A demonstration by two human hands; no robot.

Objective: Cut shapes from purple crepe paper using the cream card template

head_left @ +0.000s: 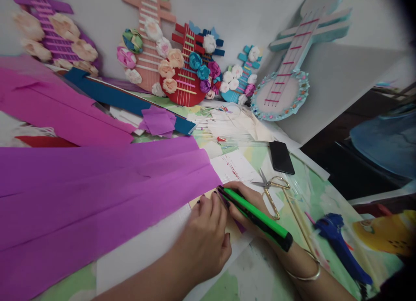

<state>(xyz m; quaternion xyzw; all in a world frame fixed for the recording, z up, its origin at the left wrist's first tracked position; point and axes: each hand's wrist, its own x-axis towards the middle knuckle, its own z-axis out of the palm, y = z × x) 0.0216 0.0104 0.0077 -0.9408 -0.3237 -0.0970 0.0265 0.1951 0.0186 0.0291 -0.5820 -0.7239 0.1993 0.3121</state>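
Observation:
My right hand (pixel 248 203) is closed around a long green and black stapler (pixel 260 214), its nose pointing to the far left. Close beside it, my left hand (pixel 209 231) has its fingers bent and pressed together at a small piece of purple paper (pixel 239 225), mostly hidden by the hands. A pale yellow sheet (pixel 198 200) shows under the fingertips, with white paper (pixel 139 249) below. To the left, a broad length of purple crepe paper (pixel 107 188) reaches up to the stapler's nose.
Gold-handled scissors (pixel 268 186), a black phone (pixel 281 158) and a blue glue gun (pixel 341 244) lie on the right, near a yellow bottle (pixel 386 233). Pink paper (pixel 65 103) and a blue strip (pixel 120 97) lie behind. Several flower-decorated guitar shapes (pixel 186 80) lean against the wall.

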